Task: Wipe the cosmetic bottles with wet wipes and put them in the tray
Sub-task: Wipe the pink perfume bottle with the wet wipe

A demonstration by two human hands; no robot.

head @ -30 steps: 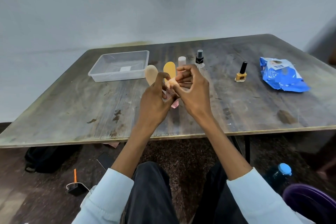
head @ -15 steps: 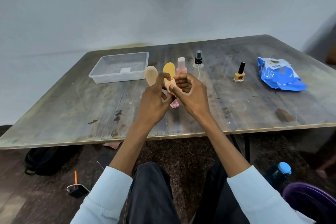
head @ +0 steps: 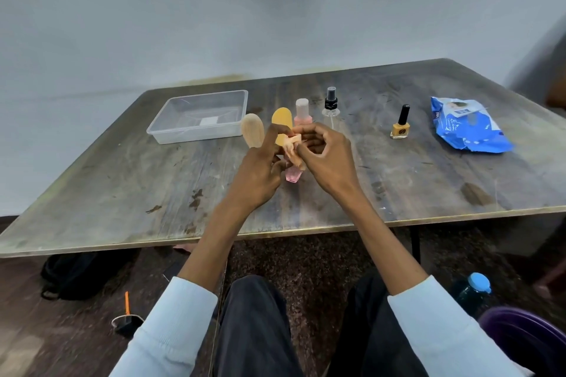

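My left hand (head: 260, 171) grips a small pink bottle (head: 293, 176) just above the table; only its base shows below my fingers. A crumpled wet wipe (head: 292, 147) is wrapped over the bottle's top, and my right hand (head: 327, 156) pinches it. Behind my hands stand a beige oval item (head: 252, 130), a yellow oval item (head: 282, 121), a pink bottle with a white cap (head: 302, 113) and a clear spray bottle (head: 331, 107). A yellow nail polish bottle (head: 399, 127) stands further right. The clear plastic tray (head: 171, 131) sits at the back left.
A blue wet-wipe pack (head: 468, 128) lies at the right of the worn wooden table (head: 122, 193). On the floor lie a dark bag (head: 73, 275), a blue-capped bottle (head: 473, 288) and a purple tub (head: 526, 337).
Both hands have sunk a little, uncovering the white-capped pink bottle behind them. My right hand's fingers have shifted on the wipe over the small bottle.
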